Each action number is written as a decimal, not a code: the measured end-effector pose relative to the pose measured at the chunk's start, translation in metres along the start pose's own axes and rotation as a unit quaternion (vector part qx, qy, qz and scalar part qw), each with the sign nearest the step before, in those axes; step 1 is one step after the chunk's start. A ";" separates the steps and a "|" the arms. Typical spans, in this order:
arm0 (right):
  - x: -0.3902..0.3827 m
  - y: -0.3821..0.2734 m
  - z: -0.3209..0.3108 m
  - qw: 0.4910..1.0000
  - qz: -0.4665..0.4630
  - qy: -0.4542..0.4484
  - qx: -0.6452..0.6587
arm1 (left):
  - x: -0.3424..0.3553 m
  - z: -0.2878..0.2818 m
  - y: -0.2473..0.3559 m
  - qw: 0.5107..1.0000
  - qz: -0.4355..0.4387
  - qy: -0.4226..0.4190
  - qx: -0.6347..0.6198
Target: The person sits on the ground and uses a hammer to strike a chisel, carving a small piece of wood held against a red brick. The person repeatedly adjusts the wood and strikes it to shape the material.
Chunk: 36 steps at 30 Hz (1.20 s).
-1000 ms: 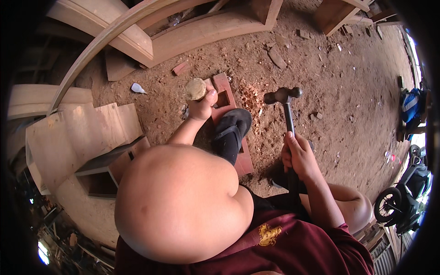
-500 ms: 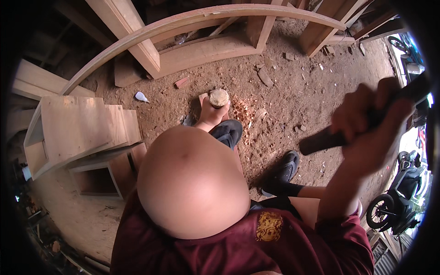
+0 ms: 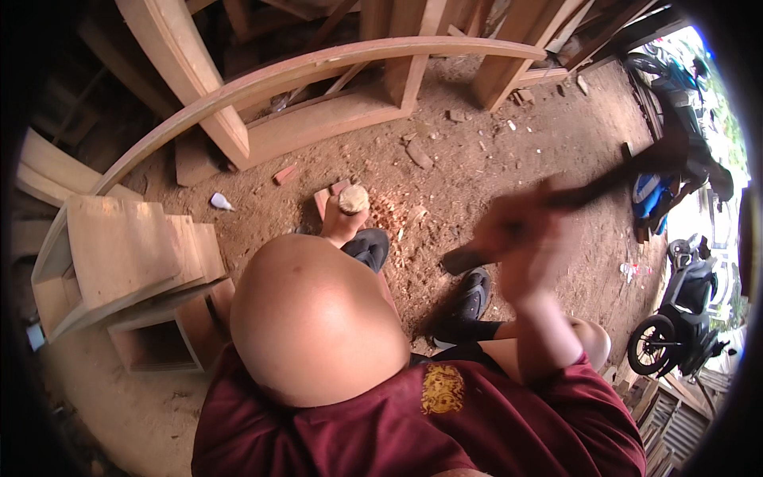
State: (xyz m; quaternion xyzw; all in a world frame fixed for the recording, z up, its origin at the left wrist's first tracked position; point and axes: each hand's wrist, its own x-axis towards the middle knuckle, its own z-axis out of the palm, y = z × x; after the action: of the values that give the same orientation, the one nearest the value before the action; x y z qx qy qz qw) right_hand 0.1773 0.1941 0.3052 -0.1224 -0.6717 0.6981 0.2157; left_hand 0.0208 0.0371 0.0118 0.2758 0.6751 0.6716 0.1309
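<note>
Altogether two hands [image 3: 531, 246], one hammer [image 3: 621, 176]

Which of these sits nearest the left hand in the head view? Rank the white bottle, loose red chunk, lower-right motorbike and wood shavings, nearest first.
From the left hand:
1. Wood shavings: just to its right.
2. Red chunk: ahead and left.
3. White bottle: farther left.
4. Motorbike: far off to the right.

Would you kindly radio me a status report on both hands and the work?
Left hand closed around round-ended tool. Right hand gripping hammer, raised, blurred. Reddish wood by left hand; bent left knee blocks part of the view.
</note>
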 end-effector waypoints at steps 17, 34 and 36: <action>-0.044 0.131 -0.048 0.906 0.420 0.003 -0.062 | -0.013 -0.033 -0.077 0.994 0.001 -0.018 -0.111; 0.026 -0.033 -0.020 0.963 0.005 -0.083 -0.257 | -0.021 -0.024 -0.051 0.999 -0.004 -0.038 -0.018; 0.025 -0.034 -0.010 0.968 -0.092 -0.038 -0.229 | -0.027 -0.032 -0.037 1.000 -0.007 -0.018 0.001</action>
State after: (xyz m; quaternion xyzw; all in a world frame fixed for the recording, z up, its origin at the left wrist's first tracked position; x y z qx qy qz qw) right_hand 0.1643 0.2151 0.3410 -0.0802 -0.8297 0.5069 0.2195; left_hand 0.0179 -0.0019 -0.0276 0.2836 0.6749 0.6651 0.1474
